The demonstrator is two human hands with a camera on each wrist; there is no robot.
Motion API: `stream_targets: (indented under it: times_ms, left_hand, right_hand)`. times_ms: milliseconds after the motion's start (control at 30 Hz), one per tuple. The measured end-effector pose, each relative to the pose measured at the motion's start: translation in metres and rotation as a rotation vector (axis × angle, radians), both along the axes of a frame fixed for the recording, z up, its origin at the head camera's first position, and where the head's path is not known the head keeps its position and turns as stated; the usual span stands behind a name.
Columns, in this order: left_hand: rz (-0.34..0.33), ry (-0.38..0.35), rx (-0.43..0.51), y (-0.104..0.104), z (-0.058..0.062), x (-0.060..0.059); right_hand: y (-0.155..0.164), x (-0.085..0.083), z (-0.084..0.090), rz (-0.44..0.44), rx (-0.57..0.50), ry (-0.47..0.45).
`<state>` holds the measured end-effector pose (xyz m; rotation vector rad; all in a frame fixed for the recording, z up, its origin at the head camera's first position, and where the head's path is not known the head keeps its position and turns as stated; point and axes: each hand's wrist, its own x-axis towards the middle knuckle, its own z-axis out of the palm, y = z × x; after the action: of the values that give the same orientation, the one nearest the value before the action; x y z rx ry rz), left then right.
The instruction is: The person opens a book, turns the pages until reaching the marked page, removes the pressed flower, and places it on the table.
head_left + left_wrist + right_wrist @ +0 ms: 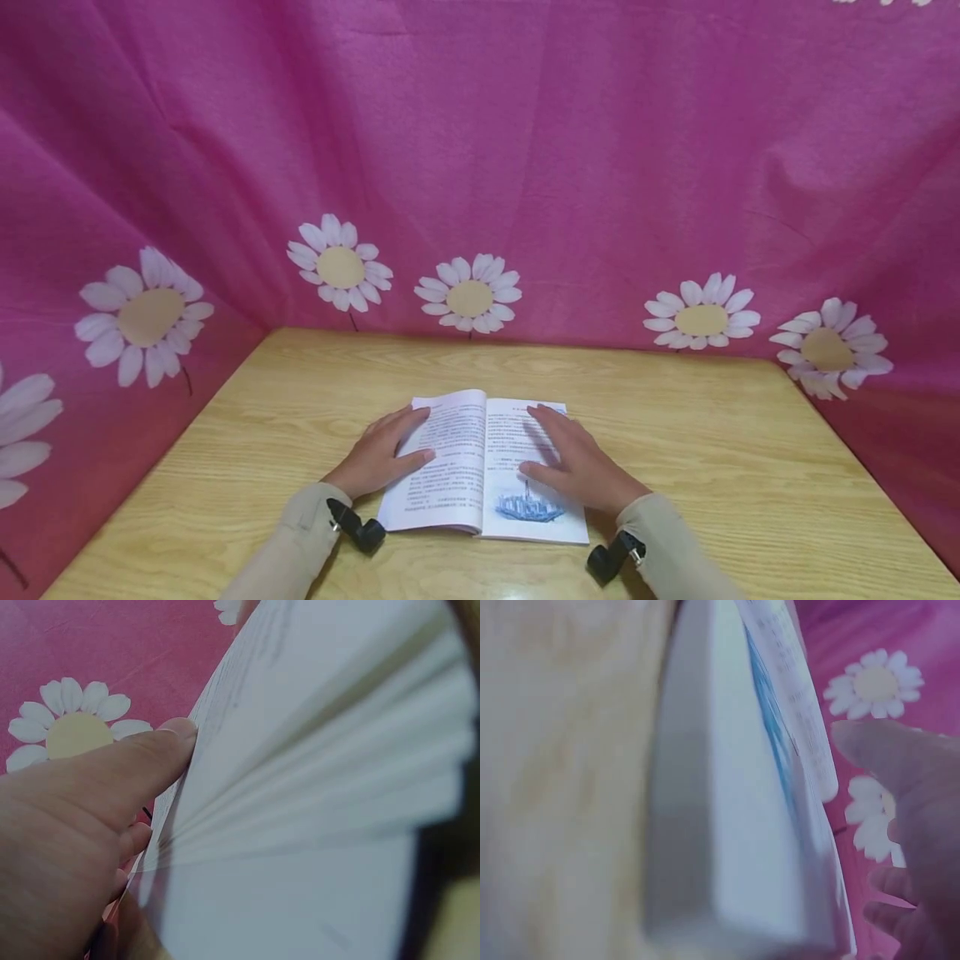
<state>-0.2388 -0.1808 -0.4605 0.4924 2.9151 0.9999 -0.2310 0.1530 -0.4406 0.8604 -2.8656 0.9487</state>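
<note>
An open book (480,492) with printed text and a blue skyline picture lies on the wooden table (712,467) in front of me. My left hand (386,454) lies flat on the left page, thumb (142,761) against the page edge. The right hand (573,462) presses flat on the right page with straight fingers. In the left wrist view the fanned pages (315,795) fill the frame. The right wrist view shows the book's edge (742,795) and my thumb (900,761), blurred.
Pink cloth with white daisies (468,296) hangs behind and along both sides of the table. Small black cameras sit on both wrists (358,527). Bare wood surrounds the book.
</note>
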Motion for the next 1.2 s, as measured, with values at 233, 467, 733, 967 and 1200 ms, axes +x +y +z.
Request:
stream_targets:
  times_ms: [233, 467, 733, 967, 1200]
  left_hand:
    - [-0.002, -0.005, 0.0, -0.001, 0.0, 0.0]
    - [-0.01, 0.011, 0.006, -0.001, -0.001, 0.001]
    - [0.004, -0.013, -0.001, 0.001, 0.002, 0.001]
    - [0.005, -0.013, 0.009, 0.002, 0.004, 0.001]
    - [0.009, -0.012, 0.001, 0.001, 0.003, 0.002]
  right_hand:
    - [0.016, -0.01, -0.007, -0.082, -0.032, -0.033]
    - [0.023, -0.013, -0.011, -0.156, -0.013, -0.092]
    - [0.023, -0.014, -0.016, -0.193, 0.047, -0.064]
    - [0.022, -0.013, -0.016, -0.204, 0.068, -0.069]
    - [0.021, -0.014, -0.017, -0.215, 0.059, -0.081]
